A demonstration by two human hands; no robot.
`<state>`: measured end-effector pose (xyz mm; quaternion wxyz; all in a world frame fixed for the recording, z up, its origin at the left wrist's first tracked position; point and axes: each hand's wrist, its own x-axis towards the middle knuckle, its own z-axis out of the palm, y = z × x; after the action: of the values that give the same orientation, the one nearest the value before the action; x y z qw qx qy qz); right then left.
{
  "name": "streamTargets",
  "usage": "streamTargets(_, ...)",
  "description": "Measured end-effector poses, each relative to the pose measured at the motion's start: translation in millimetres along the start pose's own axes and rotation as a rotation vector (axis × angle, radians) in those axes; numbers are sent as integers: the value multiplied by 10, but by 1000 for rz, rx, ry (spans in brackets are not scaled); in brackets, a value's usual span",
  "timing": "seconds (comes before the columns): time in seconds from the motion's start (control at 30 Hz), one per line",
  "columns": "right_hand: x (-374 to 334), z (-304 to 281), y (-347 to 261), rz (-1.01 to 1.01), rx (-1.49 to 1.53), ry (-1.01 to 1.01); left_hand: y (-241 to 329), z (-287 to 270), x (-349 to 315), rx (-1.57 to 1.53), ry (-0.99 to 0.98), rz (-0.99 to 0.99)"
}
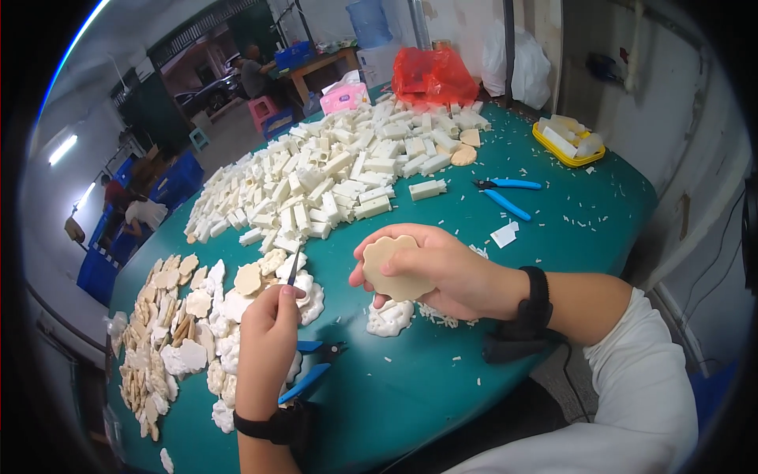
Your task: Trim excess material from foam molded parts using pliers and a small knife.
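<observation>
My right hand (pixel 442 265) is closed around a cream disc with a scalloped edge (pixel 379 251), the thumb lying across its face. It is held above the green table. To its left, my left hand (pixel 270 324) is closed on a slim, dark, pointed blade (pixel 294 270), tip upward; its handle is hidden in the fingers. The blade and disc are apart. Blue-handled nippers (pixel 308 382) lie beside my left wrist, partly hidden. A white scalloped piece (pixel 390 317) rests on the table below my right hand.
A large heap of white rectangular blocks (pixel 316 178) covers the far table (pixel 426 395). At left lies a pile of cream and white scalloped pieces (pixel 178 316). Other blue nippers (pixel 509 196), a yellow tray (pixel 570 158), a red bag (pixel 434 75) and a pink tissue pack (pixel 345 97) lie beyond.
</observation>
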<state>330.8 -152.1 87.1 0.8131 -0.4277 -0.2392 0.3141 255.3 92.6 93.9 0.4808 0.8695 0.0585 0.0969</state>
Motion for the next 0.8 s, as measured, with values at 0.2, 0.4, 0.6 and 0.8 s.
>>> streamTargets(0.2, 8, 56, -50, -1, -34, 2, -110, 18, 60, 223, -7, 235)
streamTargets(0.4, -10, 105, -73, -40, -32, 76, -45, -4, 55, 219, -227, 337)
streamTargets(0.6, -25, 118, -55, -92, -22, 92, -155, -32, 94, 1, -275, 370)
streamTargets(0.8, -10, 42, -38, -120, 47, 40, 66, -236, -168, 675, -417, 406)
